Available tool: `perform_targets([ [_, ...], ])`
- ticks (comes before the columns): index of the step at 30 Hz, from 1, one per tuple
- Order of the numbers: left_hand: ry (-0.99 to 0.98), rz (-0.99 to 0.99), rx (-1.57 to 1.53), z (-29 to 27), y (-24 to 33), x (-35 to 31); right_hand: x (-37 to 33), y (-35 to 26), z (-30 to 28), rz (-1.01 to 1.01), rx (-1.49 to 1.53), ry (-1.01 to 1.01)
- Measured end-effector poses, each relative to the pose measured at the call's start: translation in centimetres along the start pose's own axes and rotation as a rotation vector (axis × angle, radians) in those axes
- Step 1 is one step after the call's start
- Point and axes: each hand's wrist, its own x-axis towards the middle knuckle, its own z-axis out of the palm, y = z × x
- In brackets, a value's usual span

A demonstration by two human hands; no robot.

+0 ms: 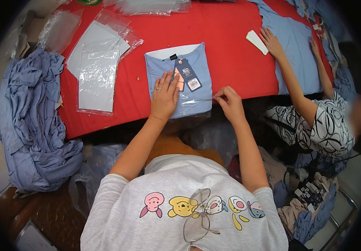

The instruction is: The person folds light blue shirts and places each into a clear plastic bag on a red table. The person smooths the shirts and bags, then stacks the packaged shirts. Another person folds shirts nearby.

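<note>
The left hand (163, 97) lay flat, fingers spread, on the folded blue cotton shirt (179, 79); the right hand (229, 102), at three o'clock, pinched the clear plastic bag edge (207, 100), best drawn taut evenly.

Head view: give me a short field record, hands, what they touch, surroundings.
left hand: flat on folded blue shirt, no grip
right hand: pinching clear bag edge at the shirt's right side
shirt: in the bag, tags on top, on red table
left of shirt: bagged card sheets, heap of blue cloth
right: another person's hand on blue cloth
</note>
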Motion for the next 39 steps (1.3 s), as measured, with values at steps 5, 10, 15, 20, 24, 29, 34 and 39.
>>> perform_targets([
  [5, 0.024, -0.050, -0.197, -0.1, -0.8, -0.1, 2.9, -1.0, -0.1, -0.128, -0.240, 0.031],
  [10, 0.057, -0.095, -0.199, -3.8, -3.2, -2.3, 4.0, -1.4, -1.2, -0.087, -0.136, -0.030],
  [15, -0.167, -0.149, -0.399, -7.0, -5.1, -2.8, 4.5, -1.6, -0.1, -0.161, -0.234, -0.035],
  [20, -0.340, -0.384, -0.585, -9.0, -5.4, 0.9, 6.1, -0.5, 1.0, -0.223, -0.322, 0.000],
  [24, -0.504, -0.507, -0.527, -9.6, -6.2, 2.0, 7.0, -0.7, 1.2, -0.243, -0.259, -0.022],
  [29, -0.436, -0.444, -0.518, -9.6, -5.9, 1.5, 6.6, -1.9, -0.3, 0.008, -0.043, -0.255],
  [34, -0.307, -0.412, -0.639, -8.1, -5.8, 0.7, 6.1, -0.9, -1.1, 0.019, -0.047, -0.381],
  [39, -0.309, -0.471, -0.575, -8.4, -5.1, 0.8, 6.1, -3.1, -1.7, 0.014, -0.089, -0.387],
])
